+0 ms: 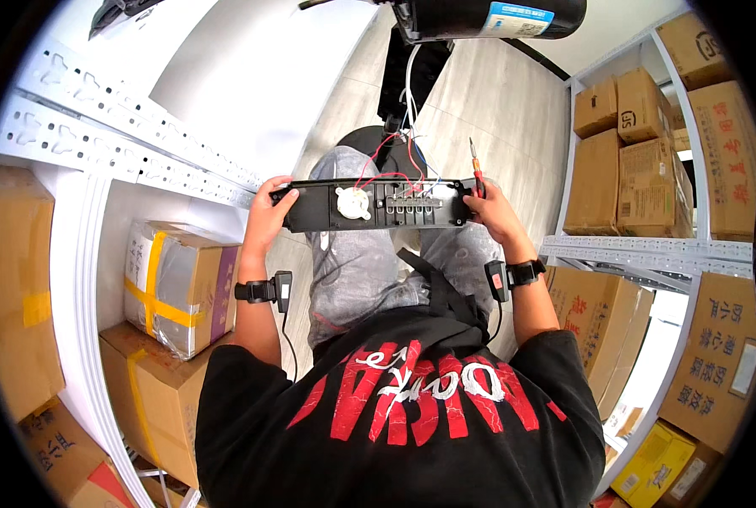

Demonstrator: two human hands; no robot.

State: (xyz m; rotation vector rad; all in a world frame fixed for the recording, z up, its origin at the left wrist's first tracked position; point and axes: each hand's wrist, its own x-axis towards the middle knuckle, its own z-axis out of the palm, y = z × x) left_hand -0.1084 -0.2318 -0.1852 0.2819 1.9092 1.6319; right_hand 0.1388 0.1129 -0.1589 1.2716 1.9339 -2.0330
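Note:
A long black plastic panel (312, 209) is held level above my lap, its inner side facing up. My left hand (270, 212) grips its left end, thumb on top. The right end is in my right hand (495, 213), which also holds a slim screwdriver (477, 166) with a red and black handle, its tip pointing away from me. On the panel sit a round white part (353, 203) and a row of terminals (413, 203). Thin red, white and blue wires (412, 157) run from it up to a white cable (409, 80).
A black cylinder-shaped device (496, 19) with a blue and white label hangs at the far side. White metal racks (82, 140) stand on both sides, with cardboard boxes (179, 288) on the left and more cartons (594, 186) on the right. Black straps with small units circle both my wrists.

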